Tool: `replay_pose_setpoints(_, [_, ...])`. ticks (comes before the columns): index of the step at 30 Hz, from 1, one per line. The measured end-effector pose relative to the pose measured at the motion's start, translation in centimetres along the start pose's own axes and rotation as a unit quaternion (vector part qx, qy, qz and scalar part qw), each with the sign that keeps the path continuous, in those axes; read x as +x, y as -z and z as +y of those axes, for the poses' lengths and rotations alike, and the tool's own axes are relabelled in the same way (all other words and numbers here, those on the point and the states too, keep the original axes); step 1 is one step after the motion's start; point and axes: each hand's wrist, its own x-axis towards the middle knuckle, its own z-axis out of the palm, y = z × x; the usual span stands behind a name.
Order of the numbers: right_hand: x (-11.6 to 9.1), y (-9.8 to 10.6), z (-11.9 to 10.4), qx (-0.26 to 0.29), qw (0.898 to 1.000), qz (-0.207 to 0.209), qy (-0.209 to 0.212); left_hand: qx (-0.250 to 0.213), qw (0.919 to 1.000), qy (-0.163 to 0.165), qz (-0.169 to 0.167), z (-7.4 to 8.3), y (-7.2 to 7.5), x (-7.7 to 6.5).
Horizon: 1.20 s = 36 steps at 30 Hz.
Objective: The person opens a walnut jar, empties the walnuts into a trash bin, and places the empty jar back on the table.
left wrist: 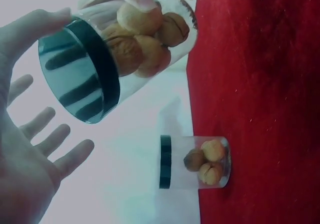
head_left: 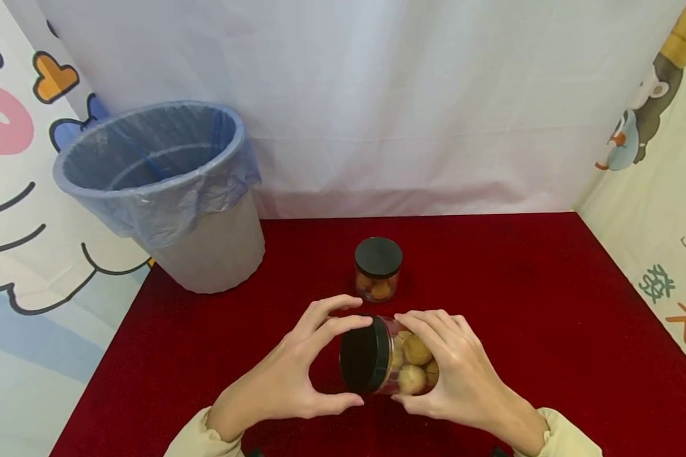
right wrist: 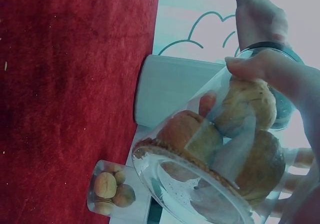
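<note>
A clear plastic jar of walnuts [head_left: 413,355] with a black lid [head_left: 364,354] lies tilted on its side in the air. Around its clear body, my right hand [head_left: 454,368] grips with thumb below and fingers above. My left hand [head_left: 297,365] is spread beside the lid, its thumb close to the rim. The left wrist view shows the left fingers [left wrist: 75,156] apart from the lid, which mirrors them. Whether the left thumb touches the lid, I cannot tell. Behind the hands, a second lidded jar [head_left: 379,270] stands upright with walnuts inside.
At the back left stands a pale bin [head_left: 217,247] lined with a blue plastic bag. Red cloth [head_left: 509,273] covers the table. A white curtain [head_left: 406,114] hangs behind, and printed cartoon sheets [head_left: 17,209] flank the sides.
</note>
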Motion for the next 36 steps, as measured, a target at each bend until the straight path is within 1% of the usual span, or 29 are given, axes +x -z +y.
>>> replay_pose_setpoints(3, [-0.06,0.06,0.04,0.002,1.0,-0.001,0.0,0.007,0.9996,-0.024,-0.013,-0.03,0.22,0.0])
replay_pose_setpoints(6, [-0.11,0.06,0.07,0.005,1.0,-0.002,-0.001,0.003,0.999,-0.037,-0.027,0.02,0.17,0.14])
replay_pose_setpoints(10, [-0.11,0.02,0.09,0.008,1.0,-0.004,0.0,-0.004,0.998,-0.053,-0.034,-0.01,-0.11,0.35])
replay_pose_setpoints(13, [-0.13,-0.02,0.08,0.009,1.0,-0.004,0.002,-0.005,0.9978,-0.058,-0.032,-0.06,-0.29,0.38])
replay_pose_setpoints(17, [-0.22,-0.09,0.08,0.011,1.0,-0.003,0.004,-0.006,0.9986,-0.048,-0.02,-0.18,-0.35,0.32])
replay_pose_setpoints(23, [-0.16,-0.12,0.17,0.011,1.0,0.001,0.004,-0.019,0.9996,-0.021,0.009,-0.38,-0.31,0.23])
replay_pose_setpoints(26, [-0.1,-0.1,0.19,0.011,1.0,0.002,0.003,-0.026,0.9993,-0.013,0.023,-0.47,-0.21,0.2])
replay_pose_setpoints(30, [0.01,-0.1,0.23,0.012,1.0,0.01,0.006,-0.028,0.9989,-0.009,0.036,-0.6,-0.04,0.2])
replay_pose_setpoints(34, [0.15,-0.14,0.35,0.01,1.0,0.023,0.016,-0.024,0.9988,-0.007,0.042,-0.77,0.09,0.12])
replay_pose_setpoints(36, [0.16,-0.15,0.38,0.01,1.0,0.024,0.017,-0.022,0.9988,-0.007,0.044,-0.85,0.12,0.03])
